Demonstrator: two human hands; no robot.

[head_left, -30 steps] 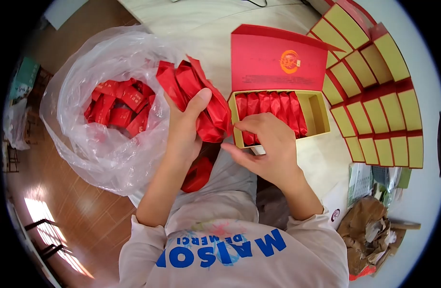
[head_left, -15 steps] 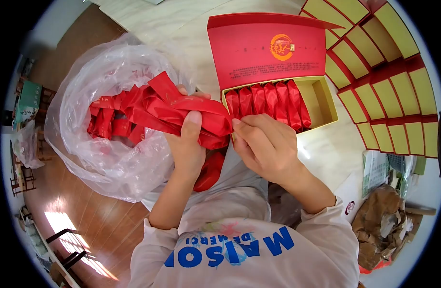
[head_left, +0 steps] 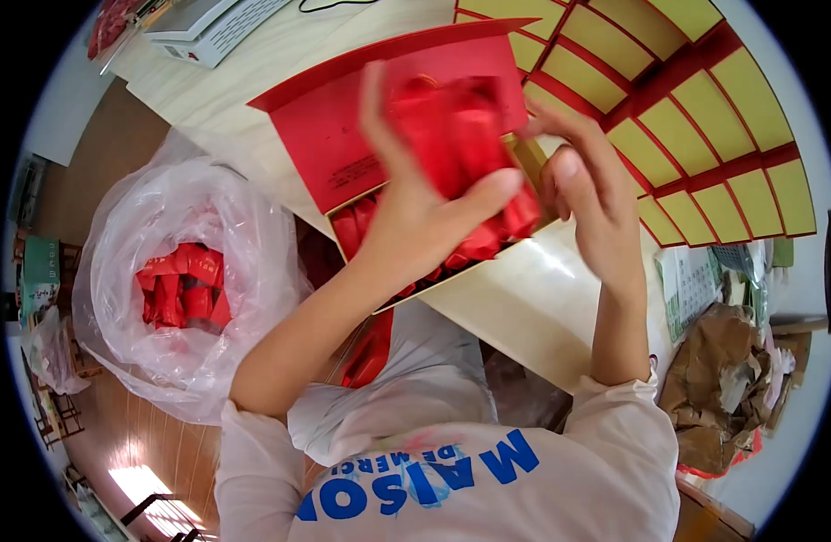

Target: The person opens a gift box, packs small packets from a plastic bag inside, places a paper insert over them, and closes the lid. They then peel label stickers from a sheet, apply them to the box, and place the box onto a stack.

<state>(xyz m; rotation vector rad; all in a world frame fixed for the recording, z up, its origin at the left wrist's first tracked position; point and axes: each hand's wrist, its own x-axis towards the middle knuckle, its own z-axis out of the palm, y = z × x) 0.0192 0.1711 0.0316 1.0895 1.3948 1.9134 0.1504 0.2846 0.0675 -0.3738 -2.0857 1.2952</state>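
Observation:
My left hand (head_left: pixel 424 208) is wrapped round a bunch of red foil packets (head_left: pixel 474 135), held over the box and blurred by motion. Below them is a red gift box (head_left: pixel 311 144) with a yellow inside, its lid tipped back. More red packets (head_left: pixel 354 219) stand in a row in the box, partly hidden by my left hand. At the box's right end hovers my right hand (head_left: pixel 596 194), fingers bent and apart, with nothing visible in them. A clear plastic bag (head_left: pixel 117 271) to the left holds several red packets (head_left: pixel 185 285).
Stacked red-and-yellow boxes (head_left: pixel 695 117) fill the table's far right. A white device (head_left: pixel 212 32) stands at the back left. Crumpled brown paper (head_left: pixel 713 388) lies at the right. One red packet (head_left: pixel 370 348) hangs near my lap.
My left hand has carried the red packets from beside the bag to above the box. My right hand has moved to the box's right end. The view has shifted.

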